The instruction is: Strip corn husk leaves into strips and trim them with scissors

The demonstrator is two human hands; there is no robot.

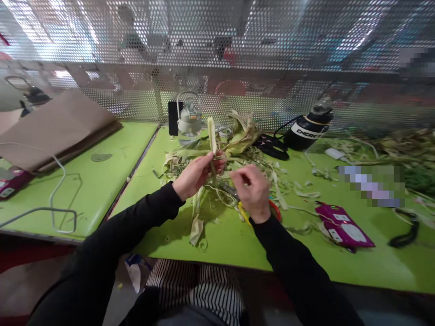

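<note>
My left hand (195, 175) pinches a folded pale yellow-green corn husk strip (212, 135), which stands upright above the fingers. To its right, my right hand (253, 192) is closed with the fingertips pressed together; whether a thin strand is in it I cannot make out. Under the right hand lie scissors (243, 213) with yellow and red-orange handles, partly hidden. Loose husk scraps (176, 160) and curled strips spread beneath both hands. Behind them is a heap of dry corn husks (243, 136). One torn husk piece (196, 230) hangs down in front of the left hand.
A clear bottle (189, 120) and a dark phone (173, 118) stand by the perforated metal screen (210, 36). Right of the heap are a black bottle (307, 129) and a purple power strip (345, 226). Brown paper (57, 127) covers the left table.
</note>
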